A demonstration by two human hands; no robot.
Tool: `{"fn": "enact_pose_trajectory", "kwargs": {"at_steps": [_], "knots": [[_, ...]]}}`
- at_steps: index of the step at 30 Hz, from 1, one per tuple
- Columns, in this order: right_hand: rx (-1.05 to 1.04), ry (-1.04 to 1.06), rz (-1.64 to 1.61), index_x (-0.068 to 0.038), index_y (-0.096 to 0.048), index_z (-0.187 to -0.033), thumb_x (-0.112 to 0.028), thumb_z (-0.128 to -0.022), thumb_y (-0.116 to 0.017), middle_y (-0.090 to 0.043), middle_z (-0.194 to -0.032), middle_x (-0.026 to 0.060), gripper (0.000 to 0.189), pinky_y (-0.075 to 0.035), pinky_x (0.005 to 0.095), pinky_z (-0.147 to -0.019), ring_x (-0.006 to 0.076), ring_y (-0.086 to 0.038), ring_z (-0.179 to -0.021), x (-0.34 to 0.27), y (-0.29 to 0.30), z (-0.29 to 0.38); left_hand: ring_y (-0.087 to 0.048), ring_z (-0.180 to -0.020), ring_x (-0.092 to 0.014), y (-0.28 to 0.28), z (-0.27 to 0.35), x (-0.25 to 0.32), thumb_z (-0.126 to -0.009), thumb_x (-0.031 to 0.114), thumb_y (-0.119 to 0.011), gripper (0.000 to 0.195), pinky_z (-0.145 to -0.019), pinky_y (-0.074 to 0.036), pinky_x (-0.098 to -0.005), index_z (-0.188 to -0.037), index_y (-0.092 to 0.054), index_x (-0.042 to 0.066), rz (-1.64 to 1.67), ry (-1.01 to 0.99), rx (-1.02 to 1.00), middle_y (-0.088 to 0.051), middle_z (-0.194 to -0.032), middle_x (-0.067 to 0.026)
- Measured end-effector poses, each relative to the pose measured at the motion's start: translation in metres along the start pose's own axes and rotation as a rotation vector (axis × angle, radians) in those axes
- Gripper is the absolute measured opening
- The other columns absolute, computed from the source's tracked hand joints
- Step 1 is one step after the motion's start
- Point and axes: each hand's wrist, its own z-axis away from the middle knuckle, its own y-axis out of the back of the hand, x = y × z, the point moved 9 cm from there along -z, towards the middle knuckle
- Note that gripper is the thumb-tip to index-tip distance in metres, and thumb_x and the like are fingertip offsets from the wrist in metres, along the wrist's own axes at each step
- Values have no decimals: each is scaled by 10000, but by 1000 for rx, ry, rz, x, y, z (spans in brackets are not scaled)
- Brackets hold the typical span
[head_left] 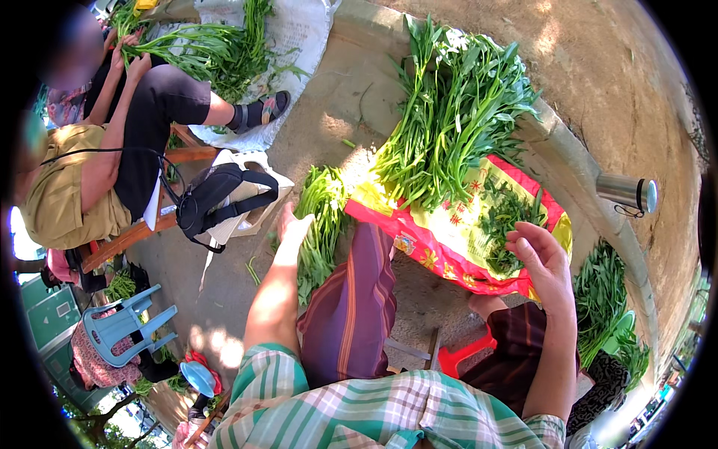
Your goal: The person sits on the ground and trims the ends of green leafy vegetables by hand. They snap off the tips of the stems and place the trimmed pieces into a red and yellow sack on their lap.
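Note:
My left hand point(294, 222) is at the edge of a bundle of leafy green stems point(322, 224) on the ground; its palm is partly seen and whether it touches the stems I cannot tell. My right hand point(541, 261), fingers apart and slightly curled, hovers over the right side of a red and yellow printed sack point(443, 247), holding nothing. Small loose green leaves point(507, 227) lie on that sack beside the fingers. A large heap of long-stemmed leafy greens point(454, 118) rests across the sack's far edge and the low kerb.
A steel flask point(625, 192) stands by the concrete kerb point(561, 140). More greens point(600, 303) lie at right. To the left are a white plastic stool point(255, 210) with a black bag point(210, 199), a seated person handling greens, and a blue plastic chair point(112, 334).

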Motion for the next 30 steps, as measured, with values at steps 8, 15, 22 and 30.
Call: {"fn": "enact_pose_trajectory", "kwargs": {"at_steps": [8,15,22,30], "knots": [[-34,-41,61,41,-586,-1270,-142,-992,-631,-693,-1139,115,336,-520,291,-945,160,-656,-1071,27,-16,-5,-615,-1186,-344,10,29,69,-802,235,-766,586,-1026,-468,-426,-1309,-572,13,45,-253,-12,-655,-1250,-193],[-79,-53,352,30,-632,-1223,-264,-944,-671,-715,-1118,167,408,-542,347,-913,230,-690,-1038,89,-37,-35,-695,-1054,-247,11,51,197,-851,213,-729,461,-952,-526,-366,-1231,-634,-30,208,-511,-239,-718,-1122,-173],[273,132,565,9,-632,-1230,-331,-913,-661,-677,-1179,212,466,-491,425,-982,340,-642,-1133,111,-27,-112,-713,-1004,-237,-30,74,312,-876,214,-706,357,-918,-545,-356,-1148,-689,-16,264,-621,-455,-736,-1080,-150],[273,102,571,8,-486,-1386,-323,-905,-670,-563,-1355,228,613,-446,426,-1049,353,-570,-1238,134,-53,-168,-713,-964,-246,-89,50,332,-872,209,-679,278,-902,-543,-354,-1081,-727,32,263,-539,-445,-746,-1027,-140]]}}
